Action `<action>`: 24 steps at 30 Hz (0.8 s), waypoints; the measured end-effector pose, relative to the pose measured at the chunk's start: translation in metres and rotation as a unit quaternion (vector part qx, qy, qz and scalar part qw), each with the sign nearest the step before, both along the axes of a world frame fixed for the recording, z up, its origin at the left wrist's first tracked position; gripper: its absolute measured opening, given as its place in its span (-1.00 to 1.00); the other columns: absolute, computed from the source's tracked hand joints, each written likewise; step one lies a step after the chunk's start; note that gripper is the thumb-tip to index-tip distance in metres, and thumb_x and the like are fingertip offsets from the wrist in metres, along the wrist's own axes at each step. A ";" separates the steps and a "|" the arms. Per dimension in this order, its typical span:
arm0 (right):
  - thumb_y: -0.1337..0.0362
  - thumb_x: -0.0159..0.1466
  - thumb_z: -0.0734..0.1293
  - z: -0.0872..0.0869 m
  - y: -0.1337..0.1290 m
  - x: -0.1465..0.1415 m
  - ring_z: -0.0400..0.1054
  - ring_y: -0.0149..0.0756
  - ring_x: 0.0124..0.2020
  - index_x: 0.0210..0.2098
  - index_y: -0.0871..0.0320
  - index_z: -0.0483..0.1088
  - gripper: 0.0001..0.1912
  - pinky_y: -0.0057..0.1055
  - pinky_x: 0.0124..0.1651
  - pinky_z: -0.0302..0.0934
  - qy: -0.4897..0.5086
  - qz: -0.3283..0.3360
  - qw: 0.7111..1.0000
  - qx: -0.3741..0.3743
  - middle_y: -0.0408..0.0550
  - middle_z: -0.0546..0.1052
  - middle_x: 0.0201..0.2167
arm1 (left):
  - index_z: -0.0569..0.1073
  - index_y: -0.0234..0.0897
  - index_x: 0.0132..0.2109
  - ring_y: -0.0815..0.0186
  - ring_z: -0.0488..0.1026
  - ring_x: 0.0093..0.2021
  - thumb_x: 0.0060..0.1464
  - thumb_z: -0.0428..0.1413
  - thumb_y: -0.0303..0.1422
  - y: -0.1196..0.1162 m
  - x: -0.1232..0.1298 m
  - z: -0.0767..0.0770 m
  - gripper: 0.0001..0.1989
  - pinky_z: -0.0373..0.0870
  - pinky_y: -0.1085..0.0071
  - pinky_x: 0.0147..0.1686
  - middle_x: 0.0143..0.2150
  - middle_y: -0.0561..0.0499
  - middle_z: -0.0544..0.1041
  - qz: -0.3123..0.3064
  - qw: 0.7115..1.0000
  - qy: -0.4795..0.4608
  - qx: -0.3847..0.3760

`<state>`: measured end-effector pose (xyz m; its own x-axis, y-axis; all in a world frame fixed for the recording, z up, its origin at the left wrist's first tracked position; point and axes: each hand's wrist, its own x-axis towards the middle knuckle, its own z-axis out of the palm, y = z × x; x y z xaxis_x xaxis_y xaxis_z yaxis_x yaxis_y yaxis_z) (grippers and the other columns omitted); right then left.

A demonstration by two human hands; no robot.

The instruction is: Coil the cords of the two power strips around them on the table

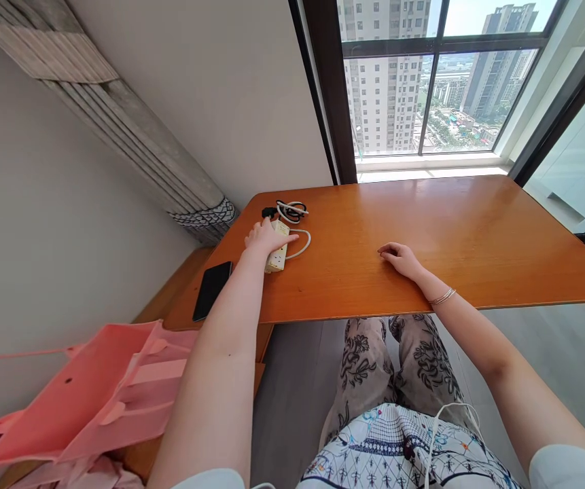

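Observation:
My left hand (266, 238) reaches over a white power strip (276, 261) at the left side of the orange-brown wooden table (343, 272). Its thumb lies across the strip's top and the fingers wrap over the far end, partly hidden. From the strip a white cord (303, 246) loops to the right. Just beyond the hand lies a coiled bundle of black and white cables (292, 212) with a black plug (269, 212). My right hand (400, 259) rests on the tabletop near the front edge, fingers loosely bent and holding nothing.
A black tablet or phone (212, 291) lies at the table's left edge, beside my left forearm. Left of the table sits a pink bag (98, 394). A gathered grey curtain (170, 170) hangs by the wall, and a window (439, 88) stands behind the table.

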<state>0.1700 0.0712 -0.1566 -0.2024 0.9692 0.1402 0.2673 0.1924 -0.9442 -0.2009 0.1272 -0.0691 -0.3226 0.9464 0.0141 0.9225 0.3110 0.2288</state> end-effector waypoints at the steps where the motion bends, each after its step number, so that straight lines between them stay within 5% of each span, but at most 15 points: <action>1: 0.26 0.17 0.32 0.000 0.000 0.000 0.45 -0.24 -0.20 -0.28 0.16 0.52 -0.82 -0.30 -0.05 0.31 0.002 0.002 1.000 0.001 -0.01 0.61 -0.25 | 0.11 -0.48 0.39 -0.35 0.15 0.37 -0.12 0.27 0.10 -0.001 0.004 0.000 0.10 0.16 -0.16 0.28 0.37 -0.55 0.18 0.000 1.000 -0.001 0.012; 9: 0.21 0.17 0.32 -0.005 0.005 0.002 0.46 -0.26 -0.23 -0.28 0.14 0.52 -0.80 -0.32 -0.08 0.32 0.017 -0.004 1.000 0.023 -0.04 0.62 -0.27 | 0.25 -0.32 0.31 -0.12 0.12 0.41 0.14 0.10 -0.12 -0.012 0.066 -0.029 -0.34 -0.02 -0.07 0.39 0.39 -0.34 0.24 -0.132 0.968 -0.014 0.215; 17: 0.12 0.21 0.32 -0.007 0.008 0.007 0.44 -0.25 -0.22 -0.25 0.12 0.52 -0.75 -0.30 -0.11 0.33 0.027 -0.061 0.994 0.086 0.00 0.60 -0.18 | 0.34 -0.24 0.21 0.00 0.29 0.33 0.16 0.12 -0.22 -0.042 0.160 -0.071 -0.51 0.14 0.01 0.35 0.30 -0.23 0.38 -0.286 0.911 -0.101 0.278; 24: 0.17 0.23 0.28 -0.008 0.012 0.010 0.43 -0.25 -0.18 -0.25 0.12 0.52 -0.77 -0.29 -0.08 0.34 0.023 -0.103 0.987 0.123 0.01 0.56 -0.16 | 0.37 -0.24 0.12 0.04 0.38 0.25 0.16 0.09 -0.35 -0.047 0.173 -0.092 -0.63 0.30 0.05 0.23 0.22 -0.22 0.44 -0.310 0.893 -0.137 0.297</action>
<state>0.1801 0.0830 -0.1646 0.0077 0.9250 0.3799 0.2828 0.3624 -0.8881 -0.0281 0.0805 -0.1610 0.1918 0.7960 0.5741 0.7599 -0.4906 0.4264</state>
